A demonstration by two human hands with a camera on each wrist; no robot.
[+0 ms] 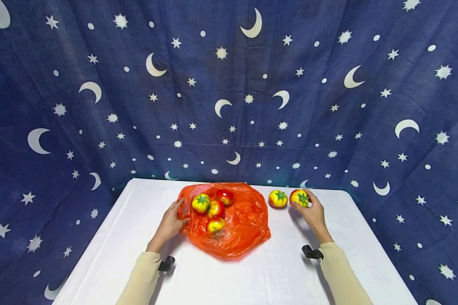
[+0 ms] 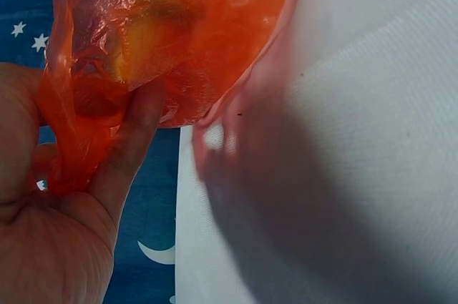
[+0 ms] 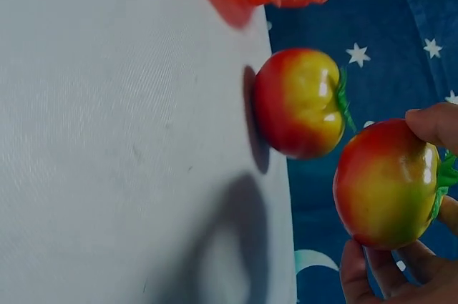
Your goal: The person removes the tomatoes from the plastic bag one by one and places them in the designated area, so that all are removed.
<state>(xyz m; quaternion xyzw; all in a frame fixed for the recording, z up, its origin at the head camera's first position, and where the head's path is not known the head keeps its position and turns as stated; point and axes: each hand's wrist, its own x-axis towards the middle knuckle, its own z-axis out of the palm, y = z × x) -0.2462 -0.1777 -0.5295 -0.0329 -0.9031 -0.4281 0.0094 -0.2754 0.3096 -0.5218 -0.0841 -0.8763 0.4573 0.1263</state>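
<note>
A thin red plastic bag (image 1: 238,237) lies spread with its mouth open on the white table. Several red-and-yellow tomatoes (image 1: 216,209) with green leafy tops sit inside it. At the bag's left rim my left hand (image 1: 170,224) grips the film between thumb and fingers; the left wrist view shows the bunched plastic (image 2: 75,150) in that grasp. To the right, my right hand (image 1: 313,212) holds one tomato (image 3: 386,186) by its sides, raised off the tabletop. Another tomato (image 1: 277,198) rests on the table between the bag and this hand.
A white cloth covers the table (image 1: 275,275). Behind and on both sides hangs a dark blue curtain (image 1: 198,140) with moons and stars, close to the table's far edge. Black wrist mounts (image 1: 311,252) stick out from both forearms.
</note>
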